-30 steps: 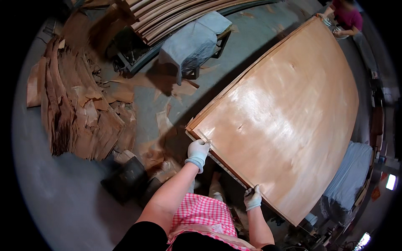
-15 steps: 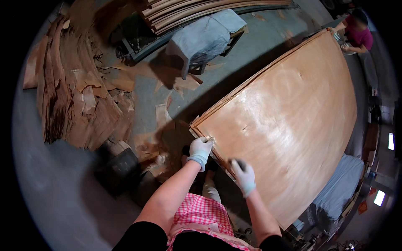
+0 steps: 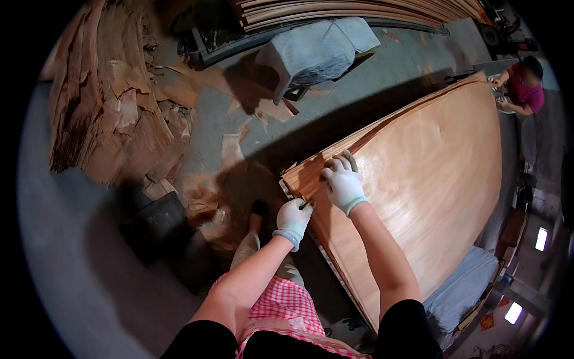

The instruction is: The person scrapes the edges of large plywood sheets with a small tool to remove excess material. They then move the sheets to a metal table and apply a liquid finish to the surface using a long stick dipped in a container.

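Note:
A large, thin sheet of pale wood veneer point(image 3: 427, 167) covers a stack in front of me, on the right. Along its left and near margins, a redder sheet point(image 3: 323, 220) shows from under it. At the stack's near left edge my left hand point(image 3: 292, 219), in a white glove with dark fingertips, is closed with its fingertips pinching the veneer edge. Farther up lies my right hand point(image 3: 344, 185), gloved alike, fingers spread over the pale sheet close to its left margin. The undersides of both hands' fingertips are hidden.
Another person point(image 3: 527, 90) stands at the stack's far end, hands near its corner. Torn veneer scraps point(image 3: 119, 113) heap up at the left. A plastic-covered stand point(image 3: 317, 54) and long stacked boards point(image 3: 353, 13) are beyond. A covered pile point(image 3: 463, 287) lies at the lower right.
My right hand has moved from the near edge up onto the sheet, its fingers spreading. The pale top sheet's near left corner has shifted, baring redder wood. My left hand stays at the edge.

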`<action>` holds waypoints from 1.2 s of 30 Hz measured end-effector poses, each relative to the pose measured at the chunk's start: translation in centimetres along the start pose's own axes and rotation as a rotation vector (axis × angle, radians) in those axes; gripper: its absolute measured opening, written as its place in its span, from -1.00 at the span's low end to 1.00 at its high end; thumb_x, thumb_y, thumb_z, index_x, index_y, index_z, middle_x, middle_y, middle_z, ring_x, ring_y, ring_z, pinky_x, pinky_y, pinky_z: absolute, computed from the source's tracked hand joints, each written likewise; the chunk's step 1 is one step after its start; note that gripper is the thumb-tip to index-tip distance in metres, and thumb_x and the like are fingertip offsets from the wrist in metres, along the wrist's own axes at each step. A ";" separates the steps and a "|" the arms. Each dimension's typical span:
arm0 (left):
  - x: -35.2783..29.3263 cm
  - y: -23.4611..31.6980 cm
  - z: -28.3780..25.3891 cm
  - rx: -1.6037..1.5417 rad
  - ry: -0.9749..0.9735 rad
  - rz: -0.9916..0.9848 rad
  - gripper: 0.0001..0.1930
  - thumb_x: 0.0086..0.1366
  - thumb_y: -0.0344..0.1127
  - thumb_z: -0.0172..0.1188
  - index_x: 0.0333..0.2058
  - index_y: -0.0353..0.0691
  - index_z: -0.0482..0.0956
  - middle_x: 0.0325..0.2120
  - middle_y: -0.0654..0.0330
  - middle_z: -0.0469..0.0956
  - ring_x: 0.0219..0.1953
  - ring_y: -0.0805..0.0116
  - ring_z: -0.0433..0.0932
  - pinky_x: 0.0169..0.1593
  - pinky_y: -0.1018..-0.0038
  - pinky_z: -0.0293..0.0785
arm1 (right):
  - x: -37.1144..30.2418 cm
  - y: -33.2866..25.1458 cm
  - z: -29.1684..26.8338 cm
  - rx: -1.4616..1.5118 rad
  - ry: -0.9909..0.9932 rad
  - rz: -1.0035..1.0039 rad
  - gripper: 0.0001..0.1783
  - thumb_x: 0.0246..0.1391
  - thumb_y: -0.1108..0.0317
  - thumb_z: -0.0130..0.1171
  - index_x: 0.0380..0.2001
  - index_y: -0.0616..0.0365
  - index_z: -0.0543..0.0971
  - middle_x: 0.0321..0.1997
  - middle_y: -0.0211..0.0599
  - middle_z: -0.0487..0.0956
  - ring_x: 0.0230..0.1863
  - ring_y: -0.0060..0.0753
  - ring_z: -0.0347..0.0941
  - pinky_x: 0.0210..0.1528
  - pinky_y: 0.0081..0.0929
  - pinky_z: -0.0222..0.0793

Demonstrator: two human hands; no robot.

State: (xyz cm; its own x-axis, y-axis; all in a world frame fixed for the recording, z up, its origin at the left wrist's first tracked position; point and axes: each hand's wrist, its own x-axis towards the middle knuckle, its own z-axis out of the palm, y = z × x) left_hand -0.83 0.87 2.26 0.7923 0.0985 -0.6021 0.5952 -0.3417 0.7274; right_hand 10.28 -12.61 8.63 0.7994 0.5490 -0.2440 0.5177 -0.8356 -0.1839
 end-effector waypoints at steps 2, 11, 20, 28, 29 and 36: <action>-0.4 -0.2 0.3 -0.078 0.033 0.019 -0.64 0.15 -0.07 0.24 -0.53 -0.32 0.55 -0.58 -0.08 0.51 -0.50 -0.02 0.50 -0.35 0.23 0.40 | -0.9 0.1 0.3 0.061 0.116 -0.016 -0.84 -0.10 0.43 0.12 -0.37 0.04 0.59 0.03 -0.22 0.50 0.23 -0.13 0.27 0.45 -0.10 -0.16; -1.9 0.3 -1.9 0.039 0.219 0.125 -0.51 -0.02 -0.04 0.41 -0.23 -0.28 0.54 -0.36 0.01 0.55 -0.27 0.02 0.53 -0.14 0.24 0.45 | -0.6 0.8 0.2 0.083 0.005 -0.004 -0.80 -0.22 0.47 0.18 -0.44 -0.06 0.60 -0.05 -0.31 0.53 0.19 -0.21 0.32 0.45 -0.06 -0.22; -1.2 2.5 0.0 0.052 -0.028 0.160 -0.40 -0.07 0.07 0.45 -0.31 -0.38 0.50 -0.47 -0.11 0.52 -0.36 0.00 0.54 -0.23 0.21 0.44 | -4.5 -0.2 -2.8 0.164 0.385 0.159 -0.53 -0.21 0.54 0.11 -0.12 -0.02 0.54 0.22 -0.16 0.37 0.33 -0.01 0.14 0.43 0.01 -0.22; -4.8 8.2 1.4 -0.406 -0.122 0.063 -0.70 0.13 -0.24 0.39 -0.56 -0.35 0.54 -0.67 0.31 0.50 -0.65 0.55 0.36 -0.52 0.50 0.34 | -25.0 -12.0 3.4 1.558 0.198 0.777 -0.61 0.27 0.18 0.02 -0.03 0.28 0.51 -0.04 -0.12 0.57 -0.01 -0.35 0.47 0.06 -0.38 0.40; -5.8 9.0 1.9 -0.562 -0.165 0.105 -0.76 0.15 -0.30 0.37 -0.51 -0.35 0.56 -0.63 0.34 0.53 -0.64 0.56 0.37 -0.51 0.53 0.35 | -27.2 -14.1 5.8 2.250 0.267 1.012 -0.26 0.18 -0.18 0.03 0.17 0.23 0.35 0.13 -0.05 0.45 0.06 -0.22 0.44 0.15 -0.29 0.34; -8.1 11.6 -1.9 -0.478 -0.181 -0.079 -0.80 0.18 -0.42 0.29 -0.25 -0.35 0.52 -0.37 0.25 0.56 -0.36 0.49 0.53 -0.19 0.59 0.47 | -40.8 -13.3 9.3 2.499 1.827 1.323 0.17 -0.18 -0.58 0.01 0.29 0.12 0.16 0.31 -0.21 0.29 0.30 -0.12 0.20 0.27 -0.21 0.22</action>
State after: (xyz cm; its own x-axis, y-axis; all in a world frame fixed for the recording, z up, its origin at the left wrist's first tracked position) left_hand -0.09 -2.12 16.23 0.7318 -0.0709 -0.6779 0.6806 0.1299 0.7211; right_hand -32.10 -23.69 12.15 0.2447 -0.5151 -0.8215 0.4242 0.8187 -0.3870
